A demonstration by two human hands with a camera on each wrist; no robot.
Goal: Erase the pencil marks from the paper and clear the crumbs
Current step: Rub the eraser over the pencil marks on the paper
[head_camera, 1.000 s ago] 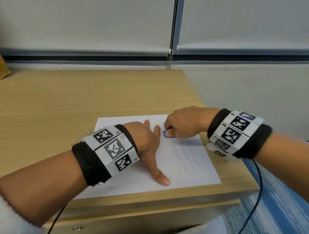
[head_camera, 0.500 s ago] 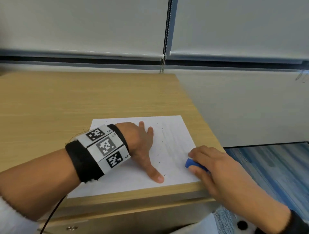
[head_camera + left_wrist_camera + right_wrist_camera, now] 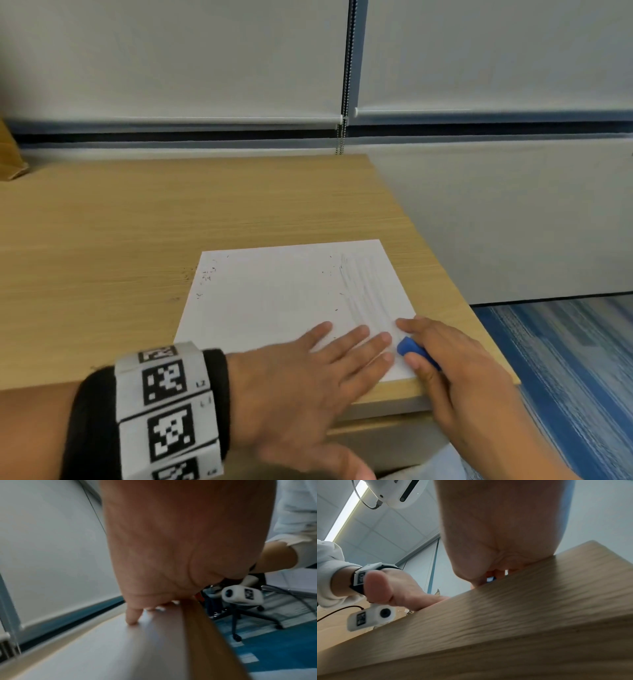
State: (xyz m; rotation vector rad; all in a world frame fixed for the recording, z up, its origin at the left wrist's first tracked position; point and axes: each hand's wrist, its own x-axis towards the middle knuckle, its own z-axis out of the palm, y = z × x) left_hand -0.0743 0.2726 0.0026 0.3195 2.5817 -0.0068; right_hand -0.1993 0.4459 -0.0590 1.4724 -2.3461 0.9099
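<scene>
A white sheet of paper (image 3: 284, 301) lies on the near right corner of a wooden desk (image 3: 137, 240), its near edge almost flush with the desk's front edge. The left hand (image 3: 308, 383) lies flat on the sheet's near part, fingers straight and slightly spread, holding nothing; its thumb is blurred and partly cut off at the bottom of the head view. From the left wrist camera the palm fills most of the picture and only one fingertip (image 3: 132, 619) shows clearly on the paper.

The right hand (image 3: 459, 373) sits at the sheet's near right corner, fingers curled round a blue eraser (image 3: 412, 349). Only the eraser's left end sticks out between thumb and forefinger, touching or just above the paper; the rest is hidden inside the grip. In the right wrist view only a sliver of blue (image 3: 490, 579) peeps over the desk edge.

Faint grey pencil marks (image 3: 366, 291) run along the sheet's right side, too smeared to read. Dark crumbs (image 3: 207, 274) are scattered near the far left corner, with a few specks further right.
</scene>
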